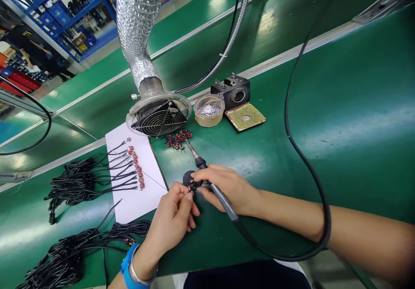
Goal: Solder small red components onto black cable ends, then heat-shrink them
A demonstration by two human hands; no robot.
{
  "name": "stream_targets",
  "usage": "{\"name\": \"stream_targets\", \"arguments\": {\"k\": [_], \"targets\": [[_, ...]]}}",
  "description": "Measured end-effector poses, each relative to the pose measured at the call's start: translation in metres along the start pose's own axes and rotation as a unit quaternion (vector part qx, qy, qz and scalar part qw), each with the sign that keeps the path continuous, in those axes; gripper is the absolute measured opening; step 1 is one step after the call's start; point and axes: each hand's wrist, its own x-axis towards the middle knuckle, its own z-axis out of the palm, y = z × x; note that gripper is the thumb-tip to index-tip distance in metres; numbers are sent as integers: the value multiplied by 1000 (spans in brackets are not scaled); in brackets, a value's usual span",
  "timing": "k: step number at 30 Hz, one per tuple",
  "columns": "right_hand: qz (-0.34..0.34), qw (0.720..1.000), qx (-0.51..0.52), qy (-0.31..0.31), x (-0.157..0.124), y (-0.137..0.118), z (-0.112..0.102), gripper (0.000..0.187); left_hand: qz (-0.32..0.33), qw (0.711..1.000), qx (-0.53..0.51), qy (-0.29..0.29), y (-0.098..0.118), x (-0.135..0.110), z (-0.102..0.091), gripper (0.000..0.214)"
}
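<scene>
My right hand (231, 188) is closed around a soldering iron (223, 201), its tip pointing away from me to the upper left. Its thumb and fingers also reach to a small black part with copper-coloured points (192, 184). My left hand (175, 217) pinches this same small part between thumb and fingertips. Just behind the fingers is a dark round piece (187, 177), partly hidden; whether it touches the part I cannot tell. Beyond the iron's tip lies a pile of small red-and-black parts (178, 139).
A fume extractor fan (160, 120) hangs over the green bench. Behind are a tub of silvery material (209, 112), an iron stand (238, 91) and a yellowish sponge (246, 117). White paper (129, 207) holds small reddish discs (138, 166); black cable bundles (76, 183) lie left. The iron's cord (290, 137) loops over my right arm.
</scene>
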Motion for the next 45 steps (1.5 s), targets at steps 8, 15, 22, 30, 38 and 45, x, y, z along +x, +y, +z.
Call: {"name": "stream_targets", "arguments": {"k": [8,15,22,30,38,45], "targets": [[20,997,52,-53,12,-3,-5,36,5,1000,18,10,-3,0,-2,23],[-54,992,83,-79,19,13,-2,21,27,998,35,35,-6,1,-5,21],[-17,990,141,-7,14,6,-14,35,88,994,32,54,-1,-5,-10,22],[149,906,388,-79,12,-16,-18,44,114,993,18,40,0,-8,-10,16],[168,919,344,-94,12,-19,-22,30,113,990,79,22,-5,-6,-12,19],[178,926,305,-131,15,-22,-29,29,148,975,164,17,-5,-7,-13,17]]}}
